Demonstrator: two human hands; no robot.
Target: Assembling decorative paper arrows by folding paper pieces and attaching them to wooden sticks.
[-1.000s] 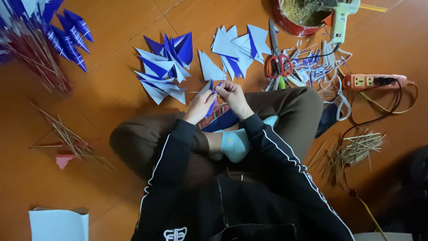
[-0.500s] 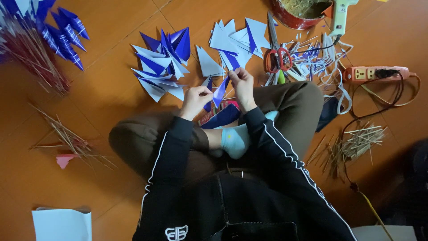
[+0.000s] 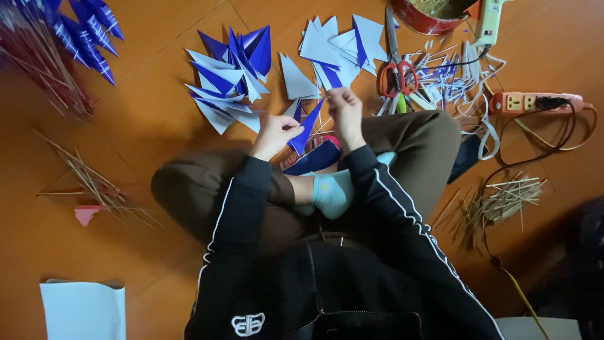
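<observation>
— Holding what, exactly?
— A blue folded paper triangle [image 3: 307,124], pinched at its lower edge by the left hand [image 3: 274,135]; the right hand [image 3: 345,112] is closed on its upper tip, fingers curled tight.
— Where is it?
— Above the crossed legs, just below the pile of folded triangles [image 3: 229,75]. Red-handled scissors [image 3: 395,72] lie right of that pile.

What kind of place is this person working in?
Probably a home floor used as a craft spot: the person sits cross-legged on an orange tiled floor among folded blue paper triangles, red-handled scissors and a glue gun.
</observation>
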